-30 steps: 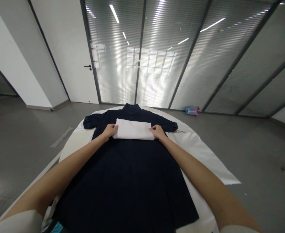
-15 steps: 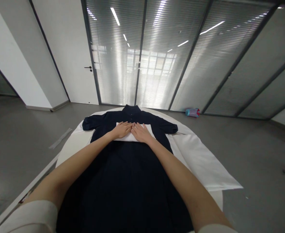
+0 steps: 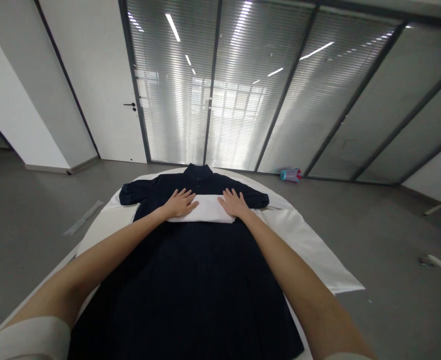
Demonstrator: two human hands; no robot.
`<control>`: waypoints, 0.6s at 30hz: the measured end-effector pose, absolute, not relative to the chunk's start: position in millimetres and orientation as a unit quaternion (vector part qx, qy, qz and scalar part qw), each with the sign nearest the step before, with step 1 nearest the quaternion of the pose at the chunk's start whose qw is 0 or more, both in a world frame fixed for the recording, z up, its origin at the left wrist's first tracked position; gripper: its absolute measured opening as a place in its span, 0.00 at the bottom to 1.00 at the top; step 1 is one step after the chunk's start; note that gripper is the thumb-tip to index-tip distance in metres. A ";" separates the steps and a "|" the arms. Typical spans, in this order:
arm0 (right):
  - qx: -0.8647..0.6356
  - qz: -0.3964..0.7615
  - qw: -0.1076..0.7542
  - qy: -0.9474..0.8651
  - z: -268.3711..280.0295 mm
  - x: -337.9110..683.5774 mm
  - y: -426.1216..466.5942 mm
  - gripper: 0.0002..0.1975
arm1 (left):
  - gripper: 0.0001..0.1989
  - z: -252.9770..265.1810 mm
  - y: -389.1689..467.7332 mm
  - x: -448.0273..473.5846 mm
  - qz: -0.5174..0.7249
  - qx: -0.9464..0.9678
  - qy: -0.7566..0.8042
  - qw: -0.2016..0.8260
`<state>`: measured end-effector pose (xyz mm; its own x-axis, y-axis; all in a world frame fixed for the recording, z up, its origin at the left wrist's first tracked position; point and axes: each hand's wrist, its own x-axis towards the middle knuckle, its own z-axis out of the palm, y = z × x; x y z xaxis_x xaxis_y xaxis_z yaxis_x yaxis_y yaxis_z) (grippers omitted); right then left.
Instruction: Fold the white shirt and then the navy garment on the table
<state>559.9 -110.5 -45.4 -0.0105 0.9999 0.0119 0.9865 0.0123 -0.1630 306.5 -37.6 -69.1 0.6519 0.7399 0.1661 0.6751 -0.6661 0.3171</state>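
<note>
A dark navy short-sleeved shirt point(image 3: 190, 280) lies spread out, collar at the far end. Across its chest rests a folded white cloth point(image 3: 208, 209). My left hand point(image 3: 181, 203) is flat on the left end of this cloth, fingers spread. At the opposite end, my right hand point(image 3: 234, 202) also lies flat with its fingers apart. Both palms face down, and the middle of the white piece shows between them. Neither hand grips anything.
Under the shirt is a rounded white table point(image 3: 111, 225), with white fabric point(image 3: 310, 245) hanging past its right edge. A blue and red patterned object point(image 3: 290, 175) lies on the floor by the glass partition. A pale strip point(image 3: 83, 218) lies on the floor at left.
My hands have slid apart from the middle of the white cloth, the left one leftward and the right one rightward, toward its ends. The view has shifted slightly.
</note>
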 end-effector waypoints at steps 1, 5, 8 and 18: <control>-0.687 0.025 0.091 -0.720 -42.4 551.4 -107.9 0.34 | 0.29 -66.4 -37.4 308.5 0.148 0.904 0.380 0.127; -0.584 0.041 0.126 -0.801 -44.8 515.5 -100.3 0.32 | 0.26 -66.7 -36.6 311.6 0.157 0.911 0.340 0.170; -0.586 0.081 0.095 -0.801 -56.2 514.6 -100.1 0.32 | 0.28 -74.0 -31.1 298.5 0.144 0.910 0.350 0.170; -0.661 0.139 0.140 -0.724 -23.9 566.2 -93.2 0.19 | 0.24 -47.7 -58.8 263.1 0.183 0.945 0.266 0.055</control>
<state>566.2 -93.2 -23.9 -0.0883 0.9959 0.0189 0.9183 0.0888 -0.3859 263.1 -58.8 -47.7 0.7914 0.5228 0.3169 0.4824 -0.8524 0.2016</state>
